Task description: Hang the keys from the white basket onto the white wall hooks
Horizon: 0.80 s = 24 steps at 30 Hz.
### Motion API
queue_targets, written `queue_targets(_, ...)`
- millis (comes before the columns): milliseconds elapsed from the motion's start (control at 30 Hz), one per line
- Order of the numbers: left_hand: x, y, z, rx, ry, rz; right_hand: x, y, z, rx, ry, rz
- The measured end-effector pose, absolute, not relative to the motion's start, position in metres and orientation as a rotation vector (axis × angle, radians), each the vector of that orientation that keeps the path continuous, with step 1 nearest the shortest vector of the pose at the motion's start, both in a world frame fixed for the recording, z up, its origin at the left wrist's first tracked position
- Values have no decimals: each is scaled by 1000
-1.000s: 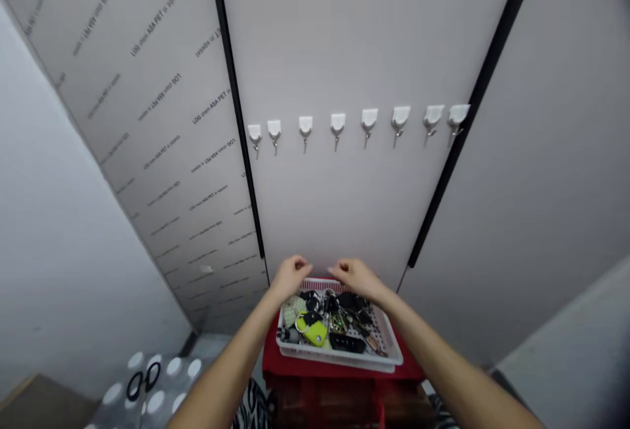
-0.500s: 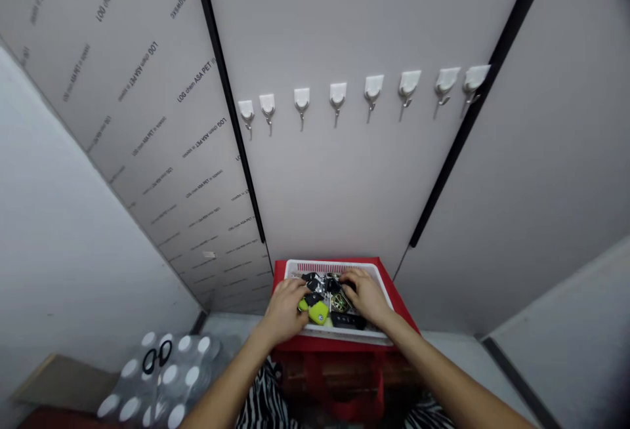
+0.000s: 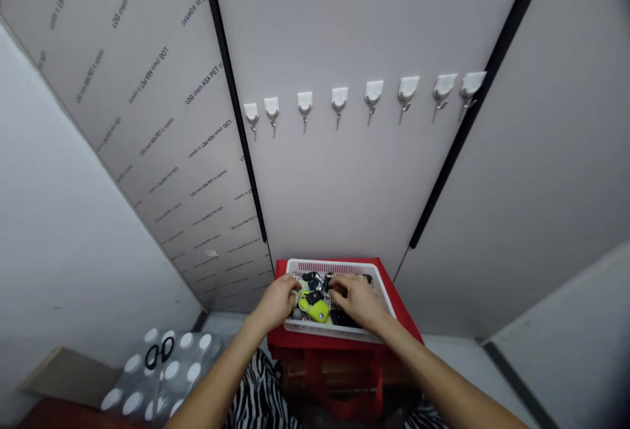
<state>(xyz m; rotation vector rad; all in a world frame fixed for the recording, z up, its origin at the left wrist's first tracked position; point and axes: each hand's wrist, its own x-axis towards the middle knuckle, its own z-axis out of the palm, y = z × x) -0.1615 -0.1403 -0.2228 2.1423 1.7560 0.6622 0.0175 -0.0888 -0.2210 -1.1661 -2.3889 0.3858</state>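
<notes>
Lying toward eight o'clock in a white basket (image 3: 322, 330), a lime-green key case (image 3: 314, 311) sits among dark keys (image 3: 314, 281), beside the left hand (image 3: 278, 299), whose fingers curl just inside the basket. The right hand (image 3: 358, 298) arches its bent fingers over the keys toward three o'clock; from where I stand, I cannot tell whether either set grips anything. Eight white hooks (image 3: 339, 96) line the wall (image 3: 339, 180) at twelve o'clock.

lowered to the basket (image 3: 339, 267)
from near its far rim, left hand (image 3: 278, 299) now at its left side, right hand (image 3: 360, 299) over its middle
</notes>
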Motion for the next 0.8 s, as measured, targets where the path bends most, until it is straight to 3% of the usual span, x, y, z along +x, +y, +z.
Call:
queue_targets(133, -155, -134, -215, 2214, 1827, 633, 0, -95, -219, -1276, -2607, 432)
queue_targets(333, -144, -124, -204, 1983, 1798, 932, -5, -101, -225, -1420, -2586, 387)
queue_targets(567, -126, -118, -188, 1599, 1546, 1225, 1, -97, -226, -1185, -2360, 861)
queue_targets(667, -122, -116, -182, 1549, 1497, 1238, -3, -96, -225, -1114, -2422, 918)
queue_targets(800, -128, -118, -189, 1691, 1647, 1058, -11, -95, -228, -1232, -2506, 746)
